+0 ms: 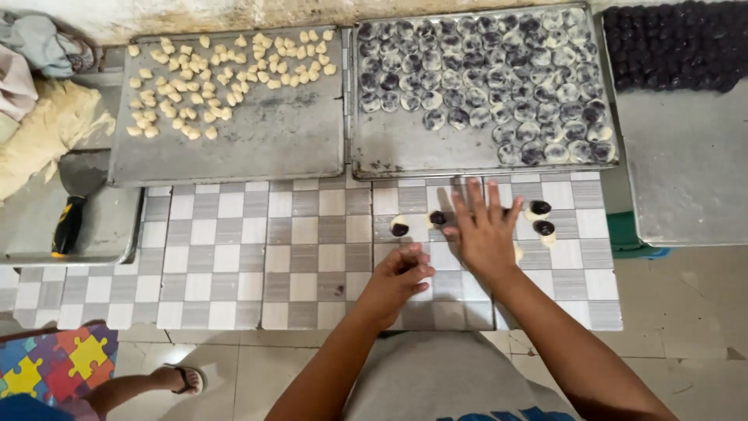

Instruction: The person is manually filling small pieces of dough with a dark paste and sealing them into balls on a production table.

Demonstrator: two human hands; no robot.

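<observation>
No packages, labels, signs or screens in view. Trays and worktop carry only loose, unwrapped pieces.

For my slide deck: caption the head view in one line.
Right hand pressed flat and left hand cupped on a checkered table, among dough rounds topped with dark filling.
</observation>
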